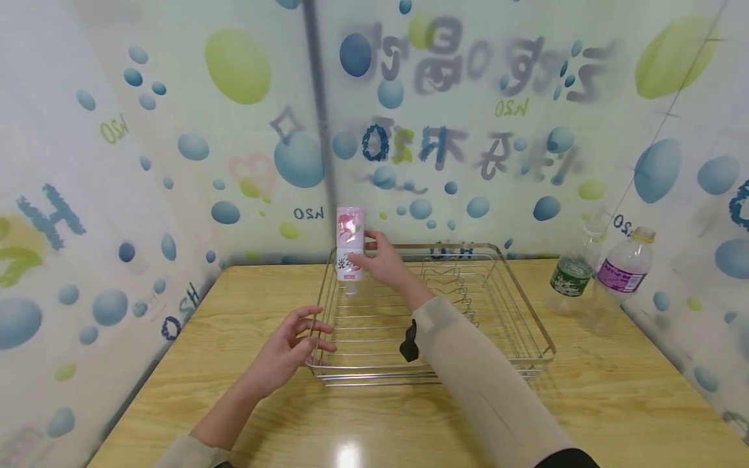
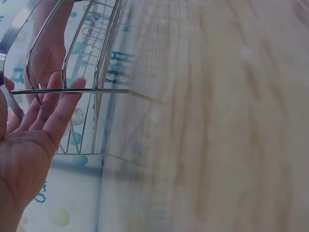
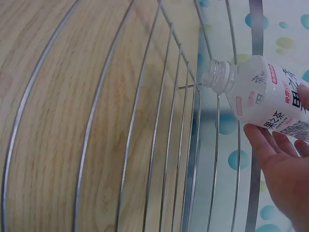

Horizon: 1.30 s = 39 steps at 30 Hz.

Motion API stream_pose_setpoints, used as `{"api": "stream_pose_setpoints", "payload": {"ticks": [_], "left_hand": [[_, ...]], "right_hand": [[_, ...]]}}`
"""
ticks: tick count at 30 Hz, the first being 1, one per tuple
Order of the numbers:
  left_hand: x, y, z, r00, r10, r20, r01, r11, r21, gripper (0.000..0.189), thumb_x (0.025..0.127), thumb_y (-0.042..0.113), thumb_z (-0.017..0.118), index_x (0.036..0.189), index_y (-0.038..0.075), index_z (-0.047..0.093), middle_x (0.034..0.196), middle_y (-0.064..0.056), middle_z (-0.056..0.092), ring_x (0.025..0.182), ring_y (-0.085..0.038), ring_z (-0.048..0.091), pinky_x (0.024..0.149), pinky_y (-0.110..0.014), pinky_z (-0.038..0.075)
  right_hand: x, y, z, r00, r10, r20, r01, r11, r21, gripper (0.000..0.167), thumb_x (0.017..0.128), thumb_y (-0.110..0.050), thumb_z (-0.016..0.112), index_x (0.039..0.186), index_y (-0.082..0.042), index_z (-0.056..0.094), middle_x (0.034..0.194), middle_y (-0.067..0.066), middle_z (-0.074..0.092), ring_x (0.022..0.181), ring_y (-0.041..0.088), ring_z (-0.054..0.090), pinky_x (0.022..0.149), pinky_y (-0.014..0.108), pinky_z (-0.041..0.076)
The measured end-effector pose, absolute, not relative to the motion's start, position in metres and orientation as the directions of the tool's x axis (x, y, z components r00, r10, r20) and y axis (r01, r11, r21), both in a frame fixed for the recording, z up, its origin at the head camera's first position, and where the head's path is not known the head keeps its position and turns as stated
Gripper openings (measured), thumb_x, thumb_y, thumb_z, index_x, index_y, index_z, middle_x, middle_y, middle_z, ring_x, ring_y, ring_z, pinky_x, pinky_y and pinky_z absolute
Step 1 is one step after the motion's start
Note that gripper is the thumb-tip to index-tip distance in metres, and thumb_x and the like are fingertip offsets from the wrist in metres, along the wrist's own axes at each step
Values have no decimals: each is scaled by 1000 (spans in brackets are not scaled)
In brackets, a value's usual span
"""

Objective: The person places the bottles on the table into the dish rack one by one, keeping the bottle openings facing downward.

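Observation:
My right hand (image 1: 383,261) grips a pink and white plastic drink bottle (image 1: 350,240) above the back left corner of a wire dish rack (image 1: 434,368). The bottle is upside down, its uncapped clear neck (image 3: 219,77) pointing down inside the rack. In the right wrist view, fingers lie along the bottle's printed label. My left hand (image 1: 287,351) is at the rack's front left side, its fingers (image 2: 60,111) extended and reaching across the rim. Wires pass in front of some of its fingertips in the left wrist view.
Two clear plastic bottles stand on the right of the wooden table (image 1: 263,286): one with a green label (image 1: 570,276), one with a purple label (image 1: 623,276). A dotted curtain (image 1: 468,130) surrounds the table at the back and sides.

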<state>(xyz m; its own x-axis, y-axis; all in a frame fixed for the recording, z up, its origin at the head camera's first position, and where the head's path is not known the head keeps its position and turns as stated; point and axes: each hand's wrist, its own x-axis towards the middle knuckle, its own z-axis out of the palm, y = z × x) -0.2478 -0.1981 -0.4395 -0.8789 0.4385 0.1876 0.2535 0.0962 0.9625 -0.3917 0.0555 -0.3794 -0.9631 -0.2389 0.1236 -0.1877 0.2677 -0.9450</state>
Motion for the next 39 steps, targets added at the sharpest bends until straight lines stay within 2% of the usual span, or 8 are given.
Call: {"api": "stream_pose_setpoints", "payload": {"ticks": [13,21,28,39], "left_hand": [[-250,-199,-441,-873,451,186,248,82,965,56,110,-2,48,163,5,32,149,-43,51,111,-22,80,84,-44,70],[-249,-199,-441,-875,447,187,254,96,962,56,111,-1,49,164,5,32,149,-40,53,111,-22,80,83,-44,70],[-249,-199,-440,-880,439,182,268,141,953,55,111,2,51,163,8,34,149,-38,55,110,-19,80,72,-31,65],[-250,-199,-441,-881,438,178,258,129,958,58,110,0,51,164,2,30,148,-38,56,109,-19,80,71,-28,63]], "right_hand": [[-388,51,-389,-956,-282,79,-166,299,-940,87,106,-29,75,173,-10,23,154,21,55,128,34,66,106,47,61],[-387,48,-394,-941,-336,46,-142,267,-953,86,107,-27,74,173,-13,20,157,25,53,129,37,67,109,54,60],[-387,48,-396,-943,-333,25,-134,309,-942,91,107,-21,73,174,-13,12,156,28,54,131,39,67,108,53,61],[-385,47,-396,-937,-349,-30,-108,369,-923,88,110,-22,69,176,-17,11,154,26,56,129,37,69,102,50,64]]}}
